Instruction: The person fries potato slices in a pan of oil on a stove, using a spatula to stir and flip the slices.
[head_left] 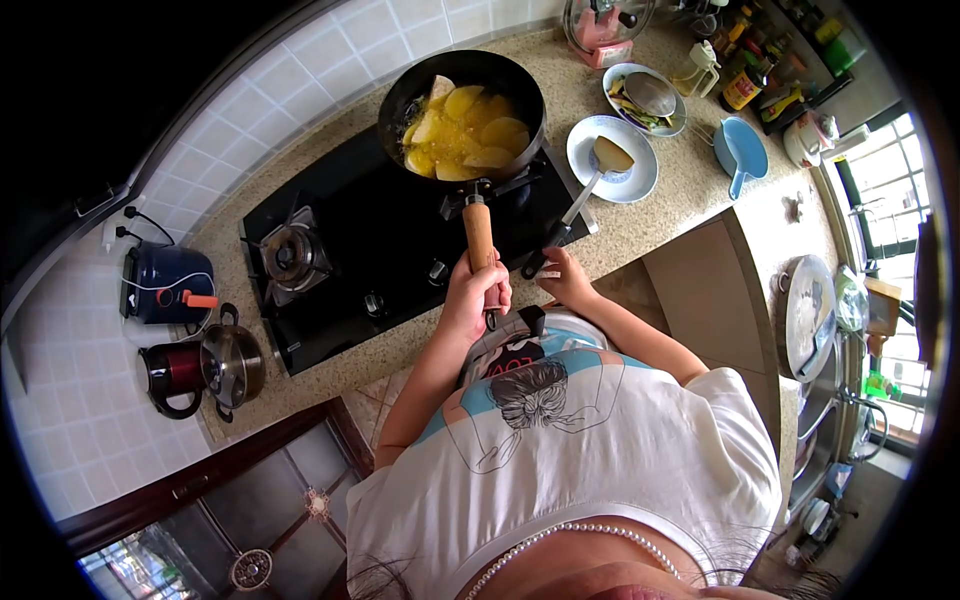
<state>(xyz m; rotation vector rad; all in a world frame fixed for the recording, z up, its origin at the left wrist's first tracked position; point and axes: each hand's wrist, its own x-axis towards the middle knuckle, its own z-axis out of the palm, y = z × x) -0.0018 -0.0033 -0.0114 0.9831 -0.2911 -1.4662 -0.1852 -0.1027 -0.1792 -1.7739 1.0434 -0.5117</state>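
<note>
A deep black frying pan [537, 85] sits on the far burner, with pale yellow slices [465, 130] in bubbling yellow liquid. My left hand [474, 295] is wrapped round its wooden handle [480, 235]. A spatula [580, 205] rests with its head on a white plate [645, 178], and its black handle reaches over the stove edge. Just beside the handle's end is my right hand [568, 280], fingers curled in; what they hold, if anything, is too small to make out.
The black gas stove [350, 250] has a second burner [292, 257] at left. A lidded pot [232, 362] and dark red kettle [170, 378] stand beyond it. To the right are a plate of food with a ladle [650, 95], a blue strainer-like pan [740, 148] and several bottles [745, 85].
</note>
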